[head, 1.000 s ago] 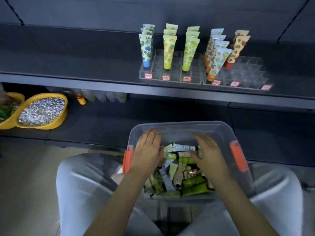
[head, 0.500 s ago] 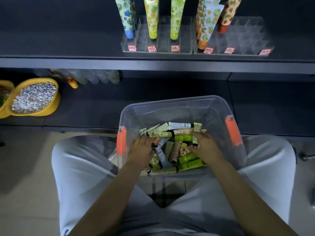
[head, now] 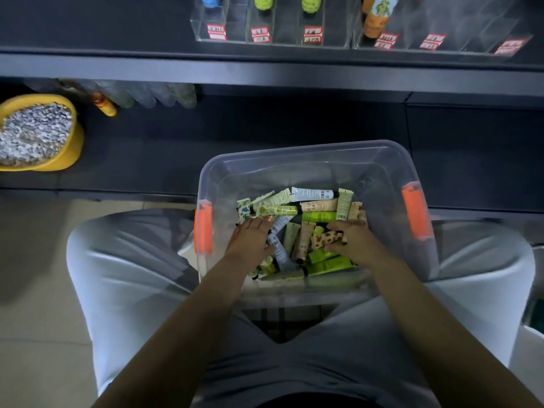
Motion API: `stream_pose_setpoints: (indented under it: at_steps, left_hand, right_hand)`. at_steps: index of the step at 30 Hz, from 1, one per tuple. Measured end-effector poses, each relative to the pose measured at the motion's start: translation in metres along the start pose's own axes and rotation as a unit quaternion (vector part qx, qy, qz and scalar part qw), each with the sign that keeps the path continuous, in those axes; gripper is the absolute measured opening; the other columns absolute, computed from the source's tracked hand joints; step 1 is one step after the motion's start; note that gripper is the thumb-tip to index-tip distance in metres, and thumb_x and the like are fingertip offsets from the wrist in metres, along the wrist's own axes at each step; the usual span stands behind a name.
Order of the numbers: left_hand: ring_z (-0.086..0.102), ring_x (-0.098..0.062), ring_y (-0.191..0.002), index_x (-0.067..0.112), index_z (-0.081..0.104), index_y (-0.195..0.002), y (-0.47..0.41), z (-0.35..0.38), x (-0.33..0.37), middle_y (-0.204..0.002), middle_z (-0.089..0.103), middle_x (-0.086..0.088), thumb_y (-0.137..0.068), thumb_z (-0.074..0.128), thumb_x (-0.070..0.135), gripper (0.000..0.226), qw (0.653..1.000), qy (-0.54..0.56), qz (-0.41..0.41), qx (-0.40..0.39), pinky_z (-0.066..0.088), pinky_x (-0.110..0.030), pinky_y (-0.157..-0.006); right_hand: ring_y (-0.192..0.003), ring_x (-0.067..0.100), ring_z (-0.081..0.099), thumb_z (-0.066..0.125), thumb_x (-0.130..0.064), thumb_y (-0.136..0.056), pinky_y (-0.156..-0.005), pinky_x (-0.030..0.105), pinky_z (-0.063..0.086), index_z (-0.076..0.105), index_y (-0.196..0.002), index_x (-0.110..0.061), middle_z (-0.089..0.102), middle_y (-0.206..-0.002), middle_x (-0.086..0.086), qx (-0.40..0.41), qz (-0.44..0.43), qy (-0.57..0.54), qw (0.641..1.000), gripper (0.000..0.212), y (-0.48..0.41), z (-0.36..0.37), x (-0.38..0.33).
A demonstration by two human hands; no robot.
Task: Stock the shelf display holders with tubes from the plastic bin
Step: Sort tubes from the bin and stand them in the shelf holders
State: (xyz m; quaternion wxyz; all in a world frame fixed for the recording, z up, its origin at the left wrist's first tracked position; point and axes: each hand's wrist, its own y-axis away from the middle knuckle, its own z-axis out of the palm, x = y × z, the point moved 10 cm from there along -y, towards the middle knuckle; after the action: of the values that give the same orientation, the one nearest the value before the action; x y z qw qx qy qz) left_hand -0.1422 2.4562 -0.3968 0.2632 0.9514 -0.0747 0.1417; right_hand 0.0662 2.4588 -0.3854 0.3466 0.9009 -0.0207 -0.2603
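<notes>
— What changed in the bin [head: 306, 148]?
— Your left hand [head: 252, 240] lies flat on the tubes [head: 313, 194]; your right hand [head: 354, 240] now pinches a spotted tube [head: 325, 239]; next, the holders [head: 282, 36] beyond the bin.

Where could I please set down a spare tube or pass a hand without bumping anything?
Free: the far half of the plastic bin, between its far wall and the tubes; the lower shelf between the yellow bowl and the bin; the right holder's cells right of the orange-capped tube. Crowded: the bin's near half, under tubes, the left hand and the right hand.
</notes>
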Motion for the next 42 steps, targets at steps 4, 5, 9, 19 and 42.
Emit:
stream_pose_setpoints:
  at_steps: [4,5,9,19,42]
  left_hand:
    - [0.017,-0.027,-0.143,0.019,0.011,-0.152,-0.008,0.015,0.001,-0.157,0.02,-0.002,-0.091,0.055,0.041,0.078,0.999,0.0,-0.003,-0.053,0.011,-0.037,-0.116]
    - [0.016,-0.027,-0.144,0.019,0.009,-0.152,-0.01,0.017,0.001,-0.158,0.018,-0.001,-0.091,0.055,0.042,0.079,0.998,-0.008,-0.003,-0.061,0.009,-0.037,-0.117]
    - [0.022,-0.024,-0.142,0.02,0.018,-0.15,-0.019,0.019,-0.001,-0.157,0.023,0.0,-0.09,0.056,0.044,0.075,0.999,-0.011,0.0,-0.053,0.012,-0.035,-0.115]
    - [0.039,-0.024,-0.124,0.02,0.058,-0.115,-0.028,0.01,-0.006,-0.134,0.05,0.001,-0.08,0.066,0.046,0.045,0.997,0.064,-0.01,-0.036,0.029,-0.035,-0.098]
    - [0.05,-0.01,-0.058,0.008,0.058,-0.111,0.037,0.014,-0.014,-0.07,0.065,-0.001,-0.093,0.051,0.047,0.043,0.702,0.662,-0.244,-0.096,0.037,-0.022,-0.059]
  right_hand:
    - [-0.118,0.02,0.053,0.075,-0.024,-0.078,-0.095,0.026,0.041,0.056,-0.129,-0.017,0.058,-0.129,0.005,-0.023,0.009,-0.01,1.0,0.055,-0.011,0.003,0.011]
    - [-0.118,0.02,0.053,0.075,-0.024,-0.079,-0.098,0.029,0.042,0.056,-0.129,-0.017,0.058,-0.129,0.005,-0.026,0.013,-0.012,1.0,0.054,-0.014,0.003,0.014]
    - [-0.119,0.023,0.051,0.076,-0.026,-0.078,-0.102,0.039,0.043,0.058,-0.127,-0.019,0.059,-0.127,0.005,-0.033,0.009,-0.018,0.999,0.053,-0.024,0.005,0.017]
    - [-0.104,0.023,0.055,0.048,-0.084,-0.053,-0.095,0.04,0.047,0.063,-0.107,-0.049,0.061,-0.109,0.005,-0.037,-0.001,0.05,0.998,0.066,-0.055,0.017,0.036]
    - [-0.107,0.02,0.04,0.066,-0.038,-0.084,-0.099,0.039,0.032,0.071,-0.101,-0.035,0.06,-0.108,-0.009,-0.02,-0.097,0.206,0.974,0.018,-0.05,0.019,-0.001]
